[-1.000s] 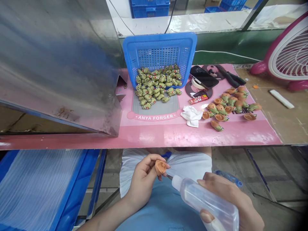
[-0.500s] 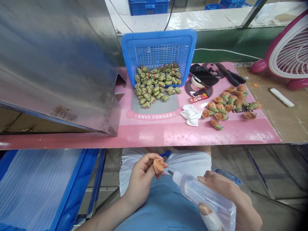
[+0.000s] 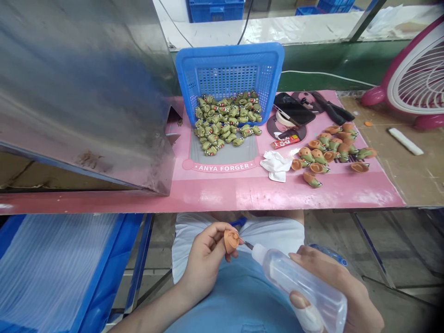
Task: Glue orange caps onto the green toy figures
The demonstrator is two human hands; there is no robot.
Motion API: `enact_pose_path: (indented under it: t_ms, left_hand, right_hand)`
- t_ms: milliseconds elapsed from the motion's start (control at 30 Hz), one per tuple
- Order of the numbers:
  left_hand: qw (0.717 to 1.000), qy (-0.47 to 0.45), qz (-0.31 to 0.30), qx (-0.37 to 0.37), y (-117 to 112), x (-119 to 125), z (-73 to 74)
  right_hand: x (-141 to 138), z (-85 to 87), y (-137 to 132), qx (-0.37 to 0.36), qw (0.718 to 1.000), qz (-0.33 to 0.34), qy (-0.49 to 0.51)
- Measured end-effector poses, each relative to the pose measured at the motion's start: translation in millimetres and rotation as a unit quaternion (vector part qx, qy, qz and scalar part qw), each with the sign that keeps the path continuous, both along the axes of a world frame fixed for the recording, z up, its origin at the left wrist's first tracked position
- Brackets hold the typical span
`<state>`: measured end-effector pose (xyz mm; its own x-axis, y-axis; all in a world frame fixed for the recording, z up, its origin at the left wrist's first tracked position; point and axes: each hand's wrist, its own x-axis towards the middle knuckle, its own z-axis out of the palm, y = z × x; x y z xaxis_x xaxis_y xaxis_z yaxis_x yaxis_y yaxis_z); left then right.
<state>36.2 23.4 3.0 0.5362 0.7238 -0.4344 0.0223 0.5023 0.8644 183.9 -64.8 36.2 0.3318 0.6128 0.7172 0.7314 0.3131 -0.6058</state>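
Below the table edge, my left hand [image 3: 205,259] pinches a small tan toy part [image 3: 231,241] with its hollow side turned toward the bottle. My right hand [image 3: 342,293] is wrapped round a clear plastic squeeze bottle [image 3: 300,289]. The bottle's thin metal needle tip [image 3: 247,244] touches the rim of the tan part. Both hands hover over my lap, close together.
A pink mat [image 3: 243,185] covers the table. On it stand a tipped blue basket [image 3: 229,74] spilling several green toy pieces [image 3: 224,122], a white tissue [image 3: 276,165], several tan-and-green assembled pieces [image 3: 329,150], a phone [image 3: 294,109]. A steel chute [image 3: 86,92] is left, a pink fan [image 3: 412,78] right.
The bottle's needle tip has moved up to the tan part and now touches it. My left hand has barely shifted.
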Motion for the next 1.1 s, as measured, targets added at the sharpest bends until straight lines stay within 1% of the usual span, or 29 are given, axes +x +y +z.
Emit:
enact_pose_path:
  t_ms: [167,367,567,700,833,967,1100]
  left_hand:
    - [1.0,0.019,-0.004,0.012,0.6,1.5,4.6]
    - [0.999,0.029,-0.016,0.023,0.5,2.7,9.8]
    - [0.999,0.038,-0.02,0.026,0.3,2.6,9.1]
    - [0.999,0.037,-0.023,0.028,0.0,2.0,7.2]
    - [0.999,0.031,-0.025,0.03,-0.7,1.4,6.9]
    - [0.999,0.029,-0.022,0.026,-0.9,1.6,8.2]
    - [1.0,0.02,-0.007,0.023,-0.7,1.7,7.4]
  right_hand:
    - [-1.3,-0.7,3.3,0.017,1.0,-0.001,0.007]
    - [-0.4,-0.8,-2.2,-0.015,1.0,0.016,0.003]
    - [-1.2,-1.8,0.5,0.009,1.0,0.02,0.007]
    - [-0.3,-5.7,-1.9,-0.004,1.0,0.017,0.003]
    - [-1.8,-3.9,-0.4,0.001,1.0,0.016,-0.005]
    - [-4.6,-2.8,0.9,-0.001,1.0,0.001,0.008]
    - [-3.0,-6.7,-3.6,0.012,0.999,0.028,0.024]
